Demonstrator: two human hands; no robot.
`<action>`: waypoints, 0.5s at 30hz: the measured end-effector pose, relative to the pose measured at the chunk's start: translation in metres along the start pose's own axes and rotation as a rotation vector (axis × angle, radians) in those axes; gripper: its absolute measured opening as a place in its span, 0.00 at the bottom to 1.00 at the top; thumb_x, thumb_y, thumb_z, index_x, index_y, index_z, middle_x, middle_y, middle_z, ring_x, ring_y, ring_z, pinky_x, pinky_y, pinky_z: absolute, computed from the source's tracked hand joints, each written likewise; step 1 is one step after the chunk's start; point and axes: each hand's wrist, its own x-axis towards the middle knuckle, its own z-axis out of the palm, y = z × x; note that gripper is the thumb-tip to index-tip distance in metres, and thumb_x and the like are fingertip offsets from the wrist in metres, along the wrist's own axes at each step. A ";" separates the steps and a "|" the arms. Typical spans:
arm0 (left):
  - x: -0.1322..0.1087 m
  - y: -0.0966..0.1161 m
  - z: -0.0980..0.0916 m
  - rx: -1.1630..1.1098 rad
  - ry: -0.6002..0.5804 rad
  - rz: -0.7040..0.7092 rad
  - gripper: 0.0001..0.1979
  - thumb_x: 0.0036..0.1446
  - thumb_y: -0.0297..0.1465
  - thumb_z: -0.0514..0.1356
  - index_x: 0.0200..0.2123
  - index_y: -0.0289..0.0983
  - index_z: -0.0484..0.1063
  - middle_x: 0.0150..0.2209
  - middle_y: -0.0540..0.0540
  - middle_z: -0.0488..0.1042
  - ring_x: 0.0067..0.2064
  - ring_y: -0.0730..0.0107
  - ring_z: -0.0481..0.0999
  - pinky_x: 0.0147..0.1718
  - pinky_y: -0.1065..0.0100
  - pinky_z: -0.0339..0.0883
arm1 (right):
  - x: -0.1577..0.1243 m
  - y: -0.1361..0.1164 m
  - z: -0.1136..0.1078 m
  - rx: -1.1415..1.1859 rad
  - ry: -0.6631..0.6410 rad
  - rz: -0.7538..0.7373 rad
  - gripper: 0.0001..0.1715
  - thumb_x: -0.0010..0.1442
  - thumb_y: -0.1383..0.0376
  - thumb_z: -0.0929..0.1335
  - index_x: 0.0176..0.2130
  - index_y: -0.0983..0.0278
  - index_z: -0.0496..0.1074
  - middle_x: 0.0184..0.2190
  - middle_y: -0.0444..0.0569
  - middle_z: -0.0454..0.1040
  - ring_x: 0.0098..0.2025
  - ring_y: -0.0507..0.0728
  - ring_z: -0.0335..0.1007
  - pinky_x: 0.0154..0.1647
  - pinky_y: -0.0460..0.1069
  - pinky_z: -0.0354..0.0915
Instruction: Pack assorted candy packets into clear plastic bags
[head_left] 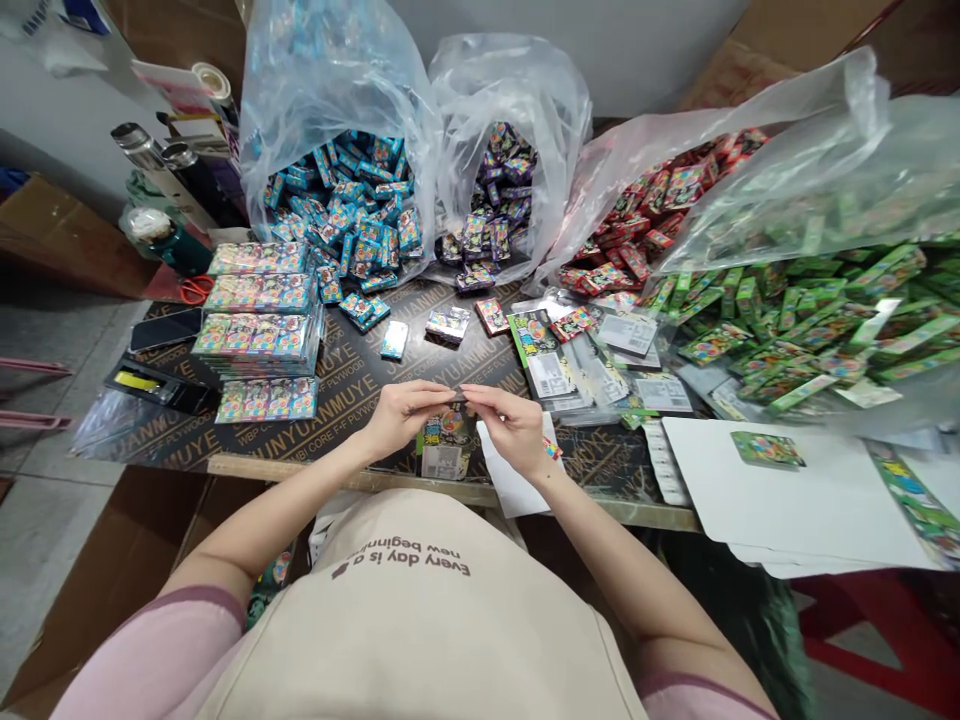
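Over the table's front edge, my left hand (405, 412) and my right hand (508, 422) meet, both pinching the top edge of a clear packet (444, 440) with a colourful printed card inside. The packet hangs down between them. A small blue box (394, 339), a purple box (448, 324) and a red box (493, 315) lie loose just beyond my hands. A heap of flat clear packets with printed cards (570, 365) lies to the right of them.
Four open plastic bags hold small boxes: blue (352, 200), purple (491, 200), red (660, 215), green (817, 310). Stacks of filled packs (259, 335) stand at left, with flasks (161, 170), scissors (196, 289) and a phone (165, 328). White sheets (795, 500) lie right.
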 end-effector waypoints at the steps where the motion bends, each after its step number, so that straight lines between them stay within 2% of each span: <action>1: 0.000 0.001 -0.002 -0.016 0.063 -0.038 0.08 0.57 0.32 0.61 0.39 0.41 0.79 0.39 0.45 0.80 0.40 0.67 0.79 0.43 0.65 0.73 | 0.007 -0.002 0.004 0.018 -0.001 0.013 0.08 0.59 0.62 0.68 0.36 0.55 0.79 0.39 0.46 0.80 0.43 0.59 0.77 0.50 0.56 0.70; 3: -0.002 -0.001 -0.009 -0.037 0.241 -0.121 0.07 0.54 0.33 0.63 0.37 0.41 0.80 0.38 0.45 0.80 0.40 0.66 0.79 0.44 0.63 0.72 | 0.028 -0.003 0.014 0.109 -0.032 0.045 0.11 0.59 0.57 0.68 0.40 0.56 0.78 0.41 0.47 0.79 0.44 0.59 0.76 0.51 0.56 0.69; 6: -0.020 -0.019 -0.026 -0.057 0.599 -0.288 0.11 0.52 0.35 0.64 0.39 0.39 0.79 0.39 0.44 0.80 0.42 0.64 0.79 0.47 0.60 0.71 | 0.067 0.017 0.036 0.228 -0.095 0.051 0.27 0.59 0.49 0.66 0.54 0.56 0.69 0.51 0.50 0.74 0.50 0.59 0.72 0.52 0.56 0.68; 8: -0.042 -0.038 -0.036 -0.039 0.780 -0.427 0.16 0.53 0.37 0.63 0.43 0.36 0.77 0.42 0.41 0.79 0.43 0.63 0.78 0.47 0.58 0.71 | 0.091 0.042 0.054 0.105 -0.135 0.004 0.34 0.57 0.48 0.67 0.59 0.58 0.63 0.58 0.53 0.67 0.58 0.61 0.65 0.56 0.58 0.63; 9: -0.056 -0.047 -0.041 -0.006 0.812 -0.497 0.18 0.53 0.38 0.63 0.45 0.34 0.76 0.42 0.40 0.79 0.43 0.62 0.78 0.47 0.57 0.71 | 0.100 0.055 0.064 -0.017 -0.180 -0.026 0.38 0.54 0.48 0.69 0.59 0.59 0.63 0.60 0.55 0.64 0.61 0.63 0.59 0.59 0.60 0.60; 11: -0.081 -0.061 -0.047 0.106 0.756 -0.585 0.20 0.53 0.38 0.62 0.47 0.33 0.75 0.45 0.37 0.77 0.47 0.57 0.76 0.49 0.53 0.69 | 0.113 0.080 0.083 -0.260 -0.313 -0.058 0.44 0.49 0.52 0.73 0.61 0.61 0.61 0.62 0.60 0.59 0.65 0.68 0.52 0.62 0.64 0.53; 12: -0.091 -0.065 -0.049 0.210 0.717 -0.583 0.21 0.53 0.37 0.62 0.49 0.34 0.73 0.49 0.36 0.74 0.52 0.54 0.73 0.52 0.51 0.66 | 0.117 0.089 0.093 -0.371 -0.374 -0.068 0.47 0.47 0.54 0.74 0.62 0.62 0.59 0.63 0.61 0.56 0.65 0.70 0.50 0.62 0.67 0.50; 14: -0.101 -0.064 -0.051 0.424 0.604 -0.524 0.25 0.54 0.35 0.61 0.55 0.36 0.68 0.58 0.34 0.65 0.60 0.50 0.63 0.57 0.47 0.59 | 0.121 0.100 0.108 -0.533 -0.454 -0.090 0.51 0.46 0.57 0.75 0.63 0.63 0.56 0.64 0.64 0.54 0.65 0.73 0.47 0.60 0.69 0.48; 15: -0.101 -0.061 -0.050 0.500 0.490 -0.469 0.27 0.54 0.34 0.62 0.57 0.38 0.65 0.61 0.34 0.61 0.63 0.50 0.60 0.59 0.47 0.56 | 0.122 0.102 0.114 -0.579 -0.469 -0.104 0.51 0.46 0.58 0.74 0.64 0.64 0.56 0.63 0.65 0.55 0.64 0.74 0.48 0.60 0.69 0.48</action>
